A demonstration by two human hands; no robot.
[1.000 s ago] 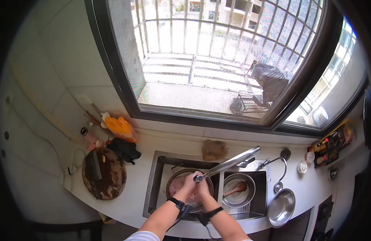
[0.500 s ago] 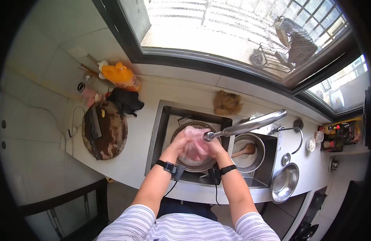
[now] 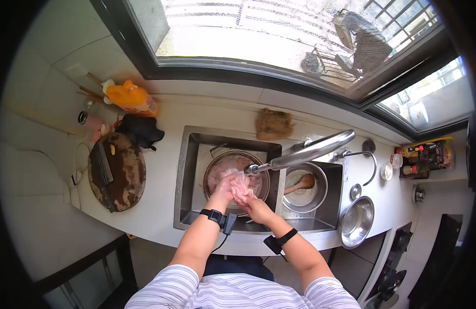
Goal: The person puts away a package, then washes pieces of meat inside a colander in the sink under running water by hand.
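Under the faucet (image 3: 310,153), my left hand (image 3: 224,187) grips a pale pink piece of raw meat (image 3: 241,185) from its left side. My right hand (image 3: 257,208) closes on the lower right end of the same piece. Both hands are above a round metal pot (image 3: 267,181) in the left basin of the sink (image 3: 182,198). More pink meat (image 3: 217,172) lies in the pot, partly hidden by my hands. Some fingertips are covered by the meat.
In the right basin a pot (image 3: 323,193) holds a wooden spoon (image 3: 304,183). A steel bowl (image 3: 357,221) stands at the right. Leftward are a round chopping board (image 3: 125,170) with a cleaver (image 3: 102,165), a black cloth (image 3: 140,131) and an orange jug (image 3: 130,98). A brown scrubber (image 3: 274,123) lies behind.
My hands have moved lower and towards me, the right one now below the left. The meat, spread between them before, is bunched up. The camera view has shifted slightly.
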